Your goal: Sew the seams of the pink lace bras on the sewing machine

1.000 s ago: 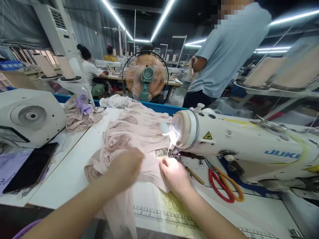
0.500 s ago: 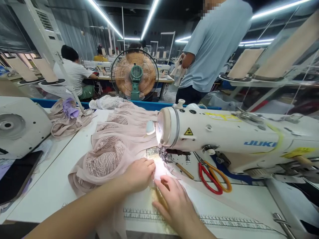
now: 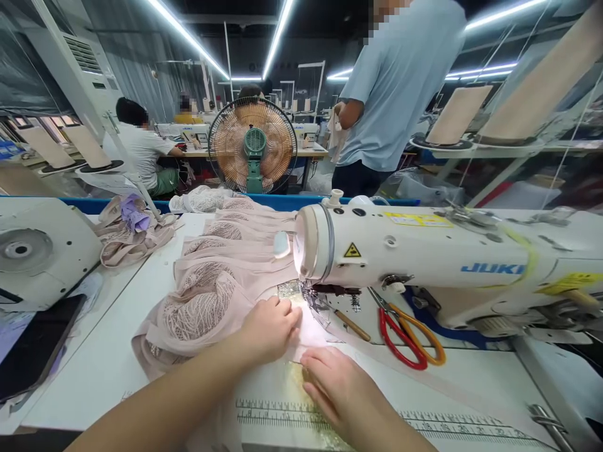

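Beside the presser foot [image 3: 308, 294] of a white sewing machine [image 3: 358, 245], my left hand [image 3: 271, 328] is closed, its curled fingers gripping the pale beige fabric of a lace bra [image 3: 200, 307]. Its patterned cups lie to the left of that hand. My right hand [image 3: 346, 386] is just nearer to me, with its fingers together and their tips on the near edge of the fabric [image 3: 308, 336] under the bright lamp. The thumb sits below the fingers; the exact pinch is partly hidden. The needle itself is hard to make out.
Scissors [image 3: 409, 333] with red and orange handles and a wooden-handled tool [image 3: 351, 324] lie right of the foot. More beige bras [image 3: 235, 216] stretch behind. A phone [image 3: 38, 345] is at left, a printed ruler [image 3: 277, 414] in front. Beyond are a fan [image 3: 254, 141] and co-workers.
My right hand has shifted slightly right, and its forefinger and other fingers have come together on the fabric edge. My left hand has moved slightly right. The view has tilted a little.
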The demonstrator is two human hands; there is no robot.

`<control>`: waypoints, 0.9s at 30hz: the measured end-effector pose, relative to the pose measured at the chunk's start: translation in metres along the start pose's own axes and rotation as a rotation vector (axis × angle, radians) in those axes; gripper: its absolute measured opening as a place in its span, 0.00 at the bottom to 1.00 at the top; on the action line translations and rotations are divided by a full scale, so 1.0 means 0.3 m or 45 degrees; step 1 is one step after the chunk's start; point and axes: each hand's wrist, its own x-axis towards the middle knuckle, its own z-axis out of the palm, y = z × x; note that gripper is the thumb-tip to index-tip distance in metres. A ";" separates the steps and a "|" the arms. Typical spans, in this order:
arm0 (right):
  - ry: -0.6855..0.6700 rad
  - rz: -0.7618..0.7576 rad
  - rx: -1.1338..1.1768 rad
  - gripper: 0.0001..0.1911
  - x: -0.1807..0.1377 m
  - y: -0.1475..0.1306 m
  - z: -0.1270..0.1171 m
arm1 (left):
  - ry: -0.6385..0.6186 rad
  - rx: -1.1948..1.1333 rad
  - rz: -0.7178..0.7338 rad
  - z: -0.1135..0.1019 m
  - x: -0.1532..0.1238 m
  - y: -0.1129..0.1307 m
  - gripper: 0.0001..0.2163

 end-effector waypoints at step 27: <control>0.215 -0.131 0.167 0.14 -0.036 0.030 0.099 | 0.198 -0.124 0.004 0.066 0.082 0.009 0.14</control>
